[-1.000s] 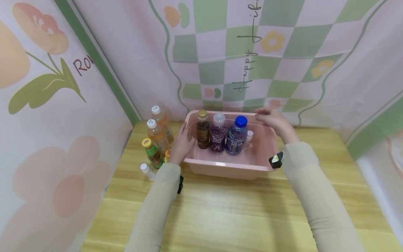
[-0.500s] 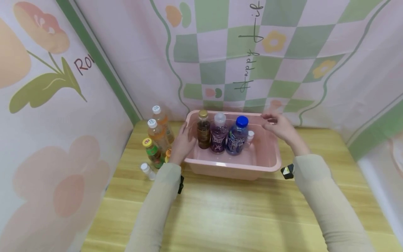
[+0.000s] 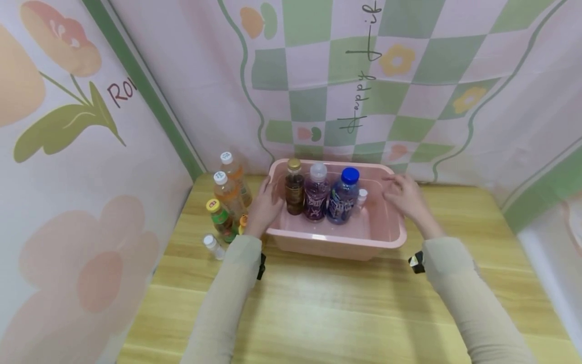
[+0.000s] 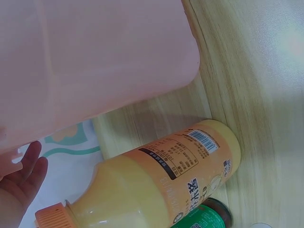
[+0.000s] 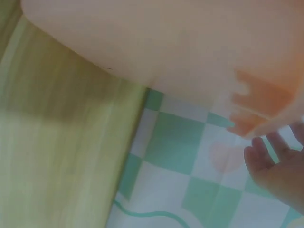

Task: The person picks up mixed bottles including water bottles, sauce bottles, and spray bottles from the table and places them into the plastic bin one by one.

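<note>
A pink plastic tub (image 3: 327, 246) stands on the table against the cloth backdrop. Inside it stand a dark bottle with a gold cap (image 3: 294, 194), a purple drink bottle (image 3: 316, 199), a blue-capped bottle (image 3: 343, 202) and a small white-capped bottle (image 3: 361, 196). My left hand (image 3: 264, 210) holds the tub's left rim; in the left wrist view its fingers (image 4: 33, 173) lie on the outer side, under the edge. At the opposite rim is my right hand (image 3: 406, 201), its loosely bent fingers (image 5: 259, 156) right at the rim's underside in the right wrist view.
Left of the tub are two white-capped orange drink bottles (image 3: 229, 197), a yellow-capped bottle (image 3: 221, 220) and a small white-capped bottle (image 3: 213, 247). A yellow juice bottle (image 4: 128, 185) with an orange cap stands close to the tub's left wall. Patterned cloth (image 3: 227, 76) hangs behind.
My right hand has moved from the tub's back right corner along the rim to its right side, toward me. The left hand and the bottles have stayed where they were.
</note>
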`<state>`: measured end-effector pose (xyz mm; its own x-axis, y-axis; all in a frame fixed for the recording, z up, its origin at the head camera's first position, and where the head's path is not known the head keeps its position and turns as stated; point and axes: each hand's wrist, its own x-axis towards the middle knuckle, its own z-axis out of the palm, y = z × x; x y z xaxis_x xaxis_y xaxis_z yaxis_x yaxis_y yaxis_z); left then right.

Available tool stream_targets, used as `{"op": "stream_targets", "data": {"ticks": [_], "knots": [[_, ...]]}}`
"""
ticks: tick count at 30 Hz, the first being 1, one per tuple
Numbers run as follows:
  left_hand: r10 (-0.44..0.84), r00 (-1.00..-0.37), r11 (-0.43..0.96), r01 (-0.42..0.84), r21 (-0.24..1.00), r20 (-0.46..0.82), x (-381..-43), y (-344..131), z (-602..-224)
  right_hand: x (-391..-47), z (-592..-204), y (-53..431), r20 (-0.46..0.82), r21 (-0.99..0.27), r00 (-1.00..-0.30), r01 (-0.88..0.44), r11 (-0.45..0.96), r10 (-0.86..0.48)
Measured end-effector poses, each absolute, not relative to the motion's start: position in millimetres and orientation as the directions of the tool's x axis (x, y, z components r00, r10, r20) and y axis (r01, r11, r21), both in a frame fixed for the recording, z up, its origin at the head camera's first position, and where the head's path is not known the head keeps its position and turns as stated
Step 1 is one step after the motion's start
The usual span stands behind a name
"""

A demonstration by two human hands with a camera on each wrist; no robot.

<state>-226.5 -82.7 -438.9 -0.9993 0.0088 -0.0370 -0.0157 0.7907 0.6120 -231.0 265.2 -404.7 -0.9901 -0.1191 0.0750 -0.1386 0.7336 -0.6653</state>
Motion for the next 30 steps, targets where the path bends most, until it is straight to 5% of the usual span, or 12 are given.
{"op": "stream_targets", "data": {"ticks": [30], "knots": [[0.017, -1.0, 0.854, 0.028, 0.519, 0.027, -226, -80, -440, -222, -433, 255, 0.112, -0.662, -0.99, -0.139, 0.737, -0.087]]}}
